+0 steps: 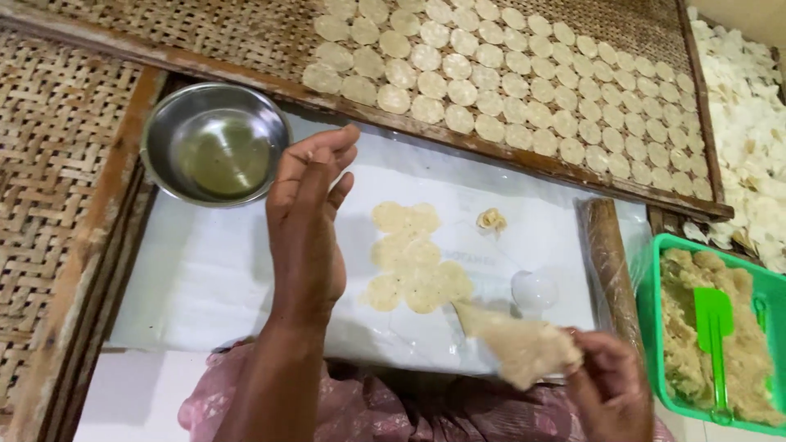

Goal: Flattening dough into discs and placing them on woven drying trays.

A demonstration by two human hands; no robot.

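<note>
My count of what lies in front of me

I see two hands, left hand (307, 221) and right hand (610, 385), one steel bowl (214, 143), one rolling pin (610, 266), one green tub (655, 327) with one green spatula (714, 327), one white sheet (205, 270), one peeled dough sheet (524, 348), one dough scrap (491, 219), and dough discs (508, 82) too many to count

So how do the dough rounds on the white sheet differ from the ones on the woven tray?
The rounds on the sheet are few, overlapping and touching in one clump; the rounds on the tray are many, laid in neat rows. The sheet's look yellower, the tray's paler. Both sets are thin, flat discs.
</note>
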